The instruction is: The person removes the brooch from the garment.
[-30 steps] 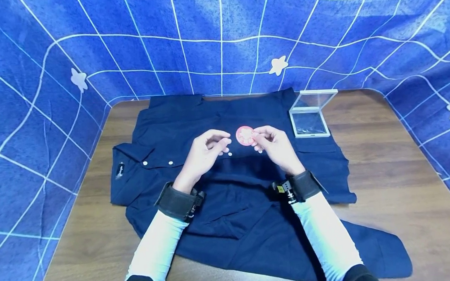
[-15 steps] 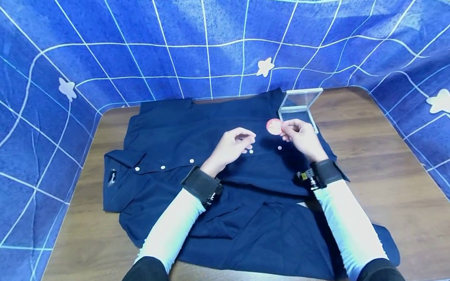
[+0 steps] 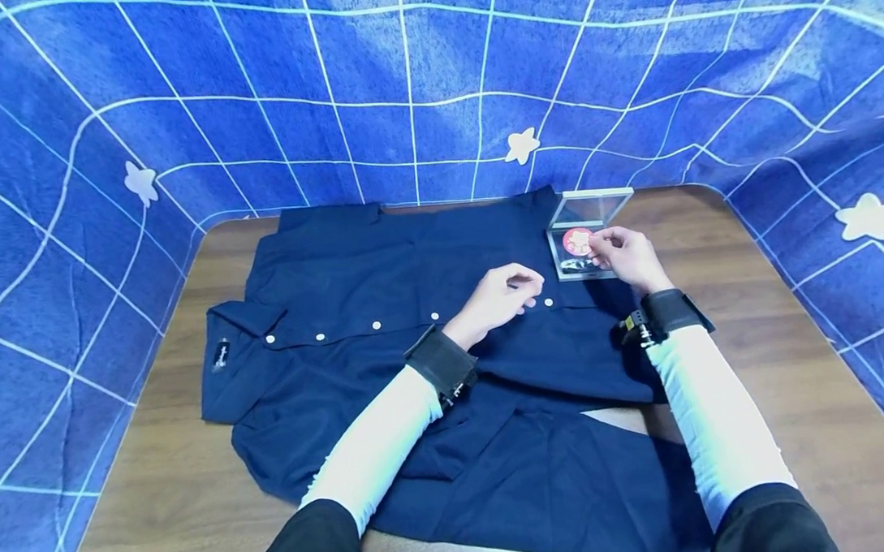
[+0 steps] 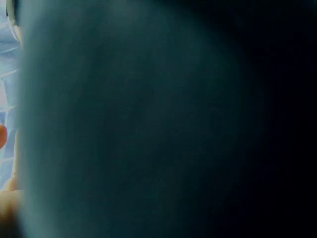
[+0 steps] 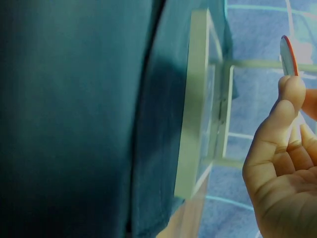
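Note:
Between thumb and fingers my right hand (image 3: 627,257) pinches a round red disc (image 3: 576,241) with a pale flower-like pattern. In the head view the disc overlaps the base of a clear hinged case (image 3: 586,276), whose lid stands raised at the back. From the right wrist the disc (image 5: 288,57) shows nearly edge-on, beyond and apart from the case's near wall (image 5: 193,109). My left hand (image 3: 497,298) is over the dark blue shirt (image 3: 339,263), fingers loosely curled and holding nothing. Blurred dark cloth fills most of the left wrist view.
The shirt lies spread on a wooden table (image 3: 774,362), collar (image 3: 232,348) to the left, with a row of white buttons (image 3: 376,325) along its front. The case stands on the shirt's right part. A blue patterned curtain (image 3: 378,124) encloses the table's back and sides.
My right hand has carried the disc rightward from mid-shirt to over the case. The left hand has followed to the right, still holding nothing. The head view has shifted slightly.

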The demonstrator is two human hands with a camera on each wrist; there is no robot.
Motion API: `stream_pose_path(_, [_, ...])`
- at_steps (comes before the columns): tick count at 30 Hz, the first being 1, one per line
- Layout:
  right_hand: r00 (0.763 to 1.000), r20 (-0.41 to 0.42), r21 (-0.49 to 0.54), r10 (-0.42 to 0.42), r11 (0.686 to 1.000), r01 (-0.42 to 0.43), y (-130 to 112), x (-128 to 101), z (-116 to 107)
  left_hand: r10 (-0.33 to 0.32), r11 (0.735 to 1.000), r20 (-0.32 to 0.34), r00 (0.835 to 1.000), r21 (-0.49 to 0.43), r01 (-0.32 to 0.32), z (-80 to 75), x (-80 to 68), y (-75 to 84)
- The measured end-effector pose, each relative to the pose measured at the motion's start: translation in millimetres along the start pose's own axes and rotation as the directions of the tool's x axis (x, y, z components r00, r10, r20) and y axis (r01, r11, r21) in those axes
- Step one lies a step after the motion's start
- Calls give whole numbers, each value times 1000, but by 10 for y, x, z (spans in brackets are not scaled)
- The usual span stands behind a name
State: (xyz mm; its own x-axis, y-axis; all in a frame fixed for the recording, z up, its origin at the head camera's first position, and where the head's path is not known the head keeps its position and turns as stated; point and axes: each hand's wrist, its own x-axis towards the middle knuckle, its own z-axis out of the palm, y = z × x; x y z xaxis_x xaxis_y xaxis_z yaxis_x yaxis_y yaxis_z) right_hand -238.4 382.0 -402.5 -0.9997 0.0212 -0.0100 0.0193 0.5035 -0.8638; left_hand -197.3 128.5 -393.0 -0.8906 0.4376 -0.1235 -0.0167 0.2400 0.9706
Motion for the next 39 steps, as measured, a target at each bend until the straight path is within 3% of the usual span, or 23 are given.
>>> stream_pose_path(7, [998,5,23,61,998,-61,153,115,-57,-18,1000,7,1000,-8,18,181,44,-21])
stream_pose_path(13, [995,43,52,92,994,-95,205,174,-13,-53,998,1,999,-29,53,222,46,-32])
stream_pose_path(19, [989,81,-4,124,992,-124,278,209,18,-70,997,17,997,-27,71,242,40,-95])
stream_pose_path(28, [988,61,-41,144,989,-142,285,233,12,-60,998,31,998,-9,61,270,18,-77])
stream_pose_path(39, [988,15,-219,156,964,-149,241,238,-69,-72,997,40,997,4,72,287,1,-12])
